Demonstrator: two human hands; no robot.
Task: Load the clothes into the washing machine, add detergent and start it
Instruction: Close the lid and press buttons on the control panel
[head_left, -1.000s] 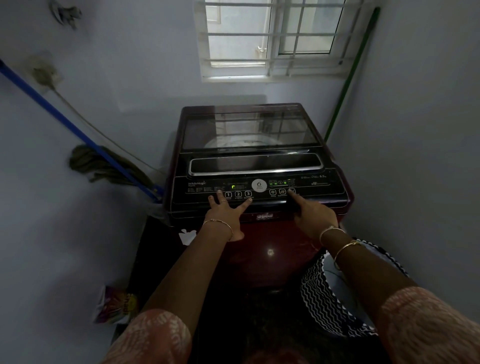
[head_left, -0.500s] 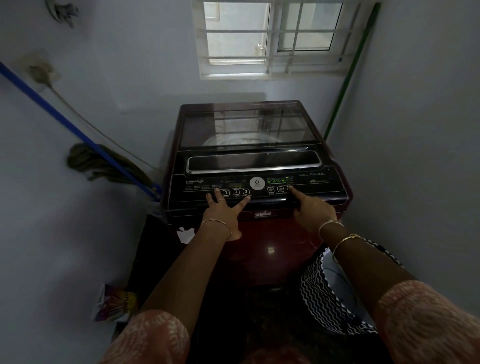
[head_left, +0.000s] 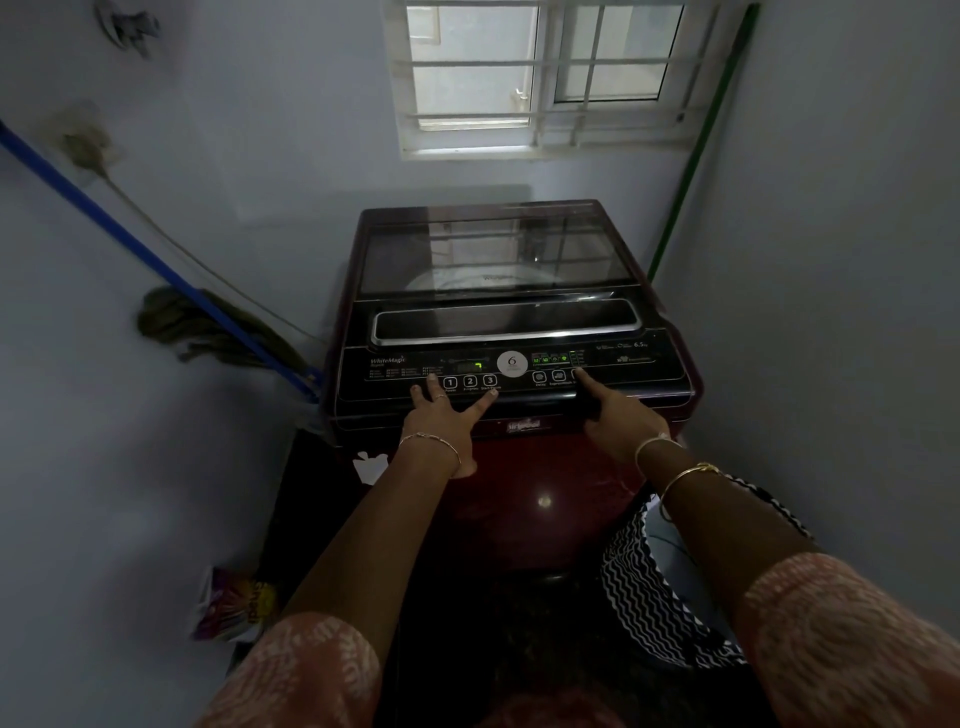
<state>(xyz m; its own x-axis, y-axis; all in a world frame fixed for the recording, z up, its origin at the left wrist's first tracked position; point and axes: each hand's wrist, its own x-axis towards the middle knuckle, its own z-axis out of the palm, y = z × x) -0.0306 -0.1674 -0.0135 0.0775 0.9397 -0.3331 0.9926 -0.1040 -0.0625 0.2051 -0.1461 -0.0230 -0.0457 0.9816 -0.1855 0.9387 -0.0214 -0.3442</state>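
1. Washing machine (head_left: 530, 519), dark red and boxy with a black top, has its buttons right under the fingers.
2. One straight finger (head_left: 581, 375) of the right hand (head_left: 618, 421) has its tip on the last button at the right of the shiny black control panel (head_left: 395, 376). The other fingers of that hand are curled in and hold nothing.
3. The left hand (head_left: 441, 426) lies flat on the front edge of the panel with its fingers spread wide. It holds nothing. One fingertip is just below the round button marked 3 (head_left: 489, 380), and two more are left of the round button marked 1 (head_left: 450, 383).
4. Between the hands sits a round silver dial (head_left: 511, 364). Small green lights (head_left: 550, 358) glow to its right.
5. A thin chain bracelet (head_left: 431, 441) is on the left wrist, and gold bangles (head_left: 691, 473) are on the right one. Both arms come out of pink patterned sleeves (head_left: 311, 670).
6. Behind the panel the dark glass lid (head_left: 493, 254) is down. A pale round tub shows faintly through it.
7. The machine stands against the back wall, under a window with white bars (head_left: 540, 78).
8. A black and white zigzag basket (head_left: 639, 597) sits just beside the machine, under the right arm.
9. A blue-handled mop (head_left: 130, 244) leans on the left wall. A green stick (head_left: 696, 145) leans in the right corner.
10. A bright crinkly packet (head_left: 234, 603) lies on the floor at the left.
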